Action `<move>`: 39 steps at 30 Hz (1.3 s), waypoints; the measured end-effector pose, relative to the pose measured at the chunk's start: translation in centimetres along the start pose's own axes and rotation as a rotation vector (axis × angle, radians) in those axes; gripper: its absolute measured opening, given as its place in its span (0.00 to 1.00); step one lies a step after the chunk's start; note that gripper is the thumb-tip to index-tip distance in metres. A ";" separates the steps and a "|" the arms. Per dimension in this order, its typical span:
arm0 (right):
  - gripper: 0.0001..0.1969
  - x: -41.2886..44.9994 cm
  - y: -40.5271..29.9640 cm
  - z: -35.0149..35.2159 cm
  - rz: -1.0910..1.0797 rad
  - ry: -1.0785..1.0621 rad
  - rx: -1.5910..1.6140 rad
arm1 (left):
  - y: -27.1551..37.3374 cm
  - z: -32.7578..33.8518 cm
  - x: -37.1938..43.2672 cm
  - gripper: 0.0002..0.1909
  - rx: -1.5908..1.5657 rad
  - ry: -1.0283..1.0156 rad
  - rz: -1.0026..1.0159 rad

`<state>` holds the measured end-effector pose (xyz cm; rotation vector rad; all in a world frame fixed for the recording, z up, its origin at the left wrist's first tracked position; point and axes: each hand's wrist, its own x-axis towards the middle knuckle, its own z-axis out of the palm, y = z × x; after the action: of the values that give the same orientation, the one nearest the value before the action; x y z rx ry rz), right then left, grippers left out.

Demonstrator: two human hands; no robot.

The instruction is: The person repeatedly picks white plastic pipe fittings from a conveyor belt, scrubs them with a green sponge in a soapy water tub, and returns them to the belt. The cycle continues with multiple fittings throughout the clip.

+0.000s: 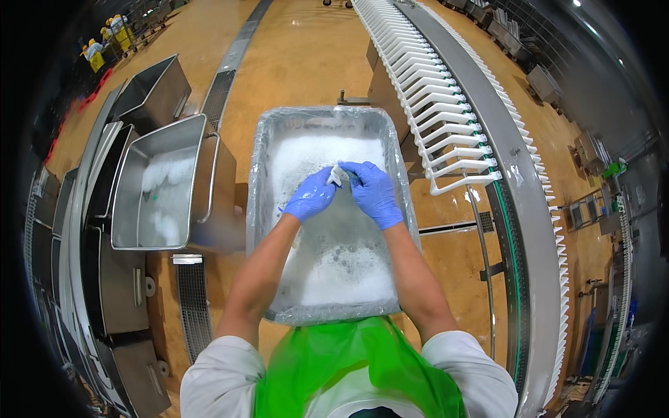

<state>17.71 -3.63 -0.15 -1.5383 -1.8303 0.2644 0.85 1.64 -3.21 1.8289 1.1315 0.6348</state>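
In blue gloves, both my hands meet above a tub of foamy water point(334, 209). My left hand point(312, 196) pinches a small white piece point(336, 176), perhaps wet cloth; its exact kind is hard to tell. The fingertips of my right hand point(372, 190) close on the same piece from the other side. Clear plastic film lines the tub point(252, 209) and wraps over its rim. White suds cover the far and near parts of the water, with a thinner grey patch under my hands.
Left of the tub stands a steel bin point(201, 157) with sudsy water inside. More steel bins point(123, 292) line the far left. A conveyor with white curved slats point(444, 109) runs along the right. Floor drain grates point(193, 303) cross the tan floor. Distant people point(104, 39) work upper left.
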 end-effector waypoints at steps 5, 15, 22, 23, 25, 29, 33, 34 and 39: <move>0.12 0.1 0.4 0.3 -0.025 -0.106 -0.069 | -1.6 0.6 0.1 0.19 -0.016 0.028 0.015; 0.14 -0.8 3.8 2.5 0.267 -0.528 -0.374 | -0.6 -0.4 -0.6 0.17 0.301 0.070 -0.150; 0.12 -2.0 4.6 3.8 0.319 -0.705 -0.430 | -5.3 1.9 -0.3 0.24 0.557 -0.272 -0.127; 0.12 -1.7 4.7 3.2 0.331 -0.679 -0.388 | -3.5 1.3 -0.7 0.25 0.493 -0.281 -0.079; 0.14 -1.0 4.4 1.6 0.314 -0.399 -0.216 | -2.0 0.2 -0.6 0.25 0.341 -0.175 -0.051; 0.13 -0.8 1.7 0.2 0.245 -0.303 0.040 | 0.2 -0.8 -0.2 0.23 0.193 -0.124 -0.092; 0.11 -0.6 3.8 2.3 0.300 -0.197 0.455 | 0.1 -1.0 -0.1 0.19 0.181 -0.126 -0.082; 0.11 -0.1 3.5 1.8 0.367 -0.213 0.574 | 1.3 -1.1 -0.2 0.19 0.193 -0.138 -0.090; 0.14 0.4 3.8 2.1 0.485 -0.399 0.535 | -0.5 0.5 0.2 0.14 0.546 -0.018 0.124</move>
<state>19.34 -1.64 -3.72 -1.5763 -1.4506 1.2575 1.11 1.71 -3.88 2.3745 1.2705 0.3966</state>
